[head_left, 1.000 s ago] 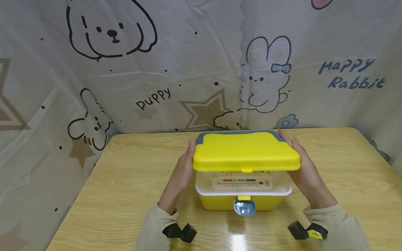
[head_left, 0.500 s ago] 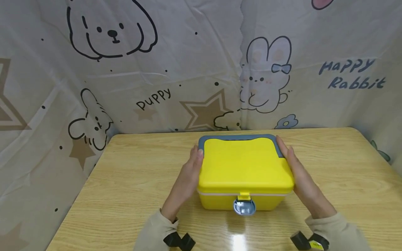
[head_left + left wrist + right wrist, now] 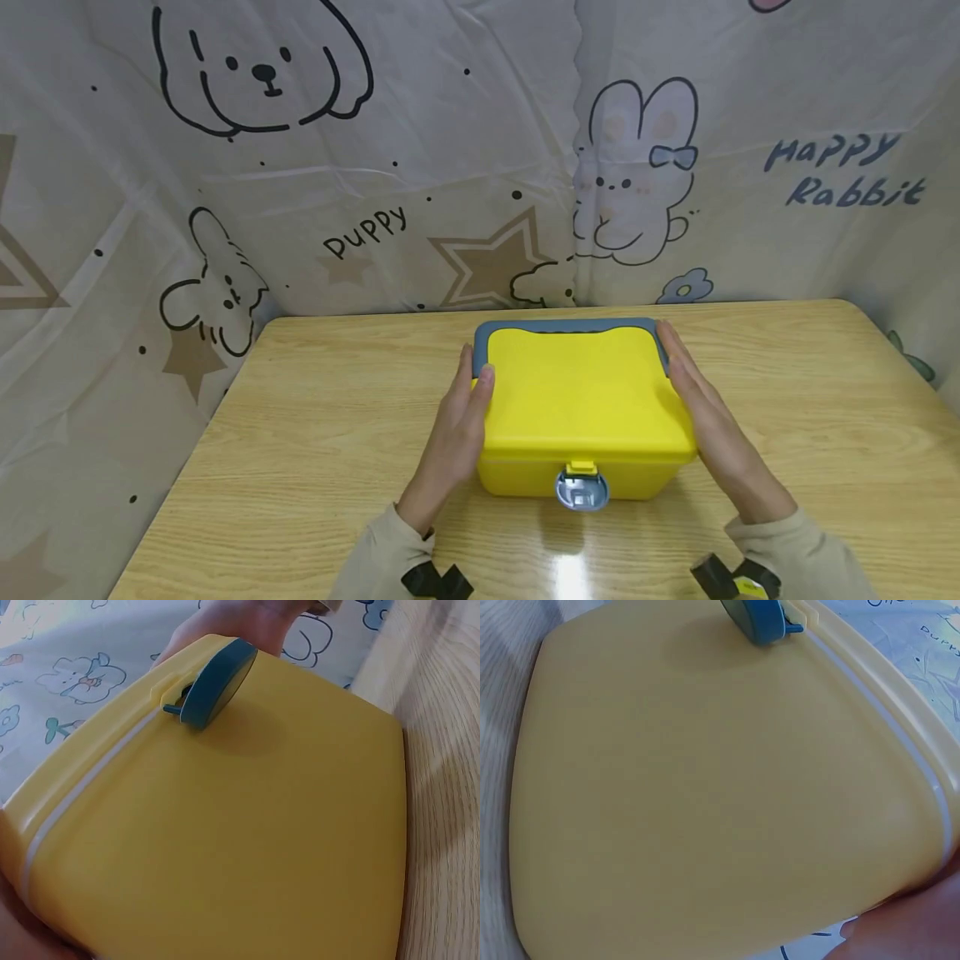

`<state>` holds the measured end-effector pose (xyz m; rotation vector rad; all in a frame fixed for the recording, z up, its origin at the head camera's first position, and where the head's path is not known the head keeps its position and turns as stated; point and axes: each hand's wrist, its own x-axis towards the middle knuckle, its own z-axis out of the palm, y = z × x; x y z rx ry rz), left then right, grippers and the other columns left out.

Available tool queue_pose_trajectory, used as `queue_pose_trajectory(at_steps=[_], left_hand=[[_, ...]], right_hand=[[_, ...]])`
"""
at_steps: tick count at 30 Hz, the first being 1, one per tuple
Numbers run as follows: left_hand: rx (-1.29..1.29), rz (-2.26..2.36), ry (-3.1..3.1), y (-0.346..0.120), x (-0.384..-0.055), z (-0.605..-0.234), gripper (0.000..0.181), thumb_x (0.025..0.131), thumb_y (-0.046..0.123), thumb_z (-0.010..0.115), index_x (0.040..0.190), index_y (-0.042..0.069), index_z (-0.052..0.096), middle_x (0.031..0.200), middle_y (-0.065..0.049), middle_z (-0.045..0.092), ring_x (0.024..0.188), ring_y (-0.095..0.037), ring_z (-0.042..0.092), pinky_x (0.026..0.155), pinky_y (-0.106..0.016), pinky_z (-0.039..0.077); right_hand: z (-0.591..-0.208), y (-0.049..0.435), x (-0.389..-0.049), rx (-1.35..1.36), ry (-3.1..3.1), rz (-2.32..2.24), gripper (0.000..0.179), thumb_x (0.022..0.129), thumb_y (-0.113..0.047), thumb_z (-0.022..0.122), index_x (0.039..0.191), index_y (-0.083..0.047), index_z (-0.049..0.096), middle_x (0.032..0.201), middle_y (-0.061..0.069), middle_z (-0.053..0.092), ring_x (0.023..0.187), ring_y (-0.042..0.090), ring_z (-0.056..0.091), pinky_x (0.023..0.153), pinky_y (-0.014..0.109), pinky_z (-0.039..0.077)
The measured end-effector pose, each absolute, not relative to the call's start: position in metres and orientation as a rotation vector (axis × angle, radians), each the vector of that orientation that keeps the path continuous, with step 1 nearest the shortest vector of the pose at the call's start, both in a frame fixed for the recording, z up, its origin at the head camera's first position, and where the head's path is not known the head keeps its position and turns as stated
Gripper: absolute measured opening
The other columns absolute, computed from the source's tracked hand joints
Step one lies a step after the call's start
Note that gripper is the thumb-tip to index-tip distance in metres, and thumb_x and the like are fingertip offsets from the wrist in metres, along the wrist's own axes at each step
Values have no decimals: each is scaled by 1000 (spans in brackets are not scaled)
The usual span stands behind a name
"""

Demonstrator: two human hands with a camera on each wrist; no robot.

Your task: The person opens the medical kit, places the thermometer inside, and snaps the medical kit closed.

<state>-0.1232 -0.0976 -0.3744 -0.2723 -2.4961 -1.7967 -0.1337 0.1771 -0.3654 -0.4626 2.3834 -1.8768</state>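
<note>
A yellow plastic storage box [image 3: 517, 479] stands on the table with its yellow lid [image 3: 585, 392] down on it. A grey-blue handle [image 3: 570, 324] lies flat along the lid's far edge. At the front, the grey-blue latch [image 3: 582, 492] hangs out from the box; in the left wrist view the latch [image 3: 217, 682] sticks out away from the front wall. My left hand [image 3: 452, 429] rests along the lid's left side, thumb near the top edge. Along the right side lies my right hand [image 3: 720, 425], its fingers fairly straight against the lid. Their far fingertips are partly hidden.
The wood-grain table [image 3: 315, 467] stretches to both sides of the box. Behind it and at the sides hangs a pale cloth [image 3: 465, 150] with cartoon animals and stars. Black devices sit on both wrists.
The lid has come down onto the box, hiding the pale inner pieces with printed strips. Both hands moved down with the lid and stay at its sides; the left thumb now lies nearer its top.
</note>
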Motion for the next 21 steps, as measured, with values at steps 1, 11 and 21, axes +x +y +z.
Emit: queue_pose_trajectory(at_steps=[1,11,21], left_hand=[[-271,-1797,-2494,-97,-123,-374,72,104,48,25,153,-1,4,160,-14,4,146,-23,6,118,-44,9],[-275,-1803,-2483,-96,-122,-373,72,104,47,25,153,-1,3,160,-14,4,146,-23,7,118,-44,9],[-260,-1762,-2550,-100,-121,-371,72,104,50,21,153,1,5,160,-13,7,146,-24,8,118,-45,10]], right_hand=[[-365,177,-134,-462,2385,-1872,58,106,-41,20,156,-20,-1,161,-1,-10,146,20,-14,111,60,-12],[-364,178,-136,-428,2371,-1871,59,105,-42,21,156,-23,0,162,-2,-10,146,19,-15,110,62,-12],[-362,180,-137,-459,2383,-1841,59,106,-40,20,156,-19,-2,161,-1,-10,146,21,-15,110,62,-11]])
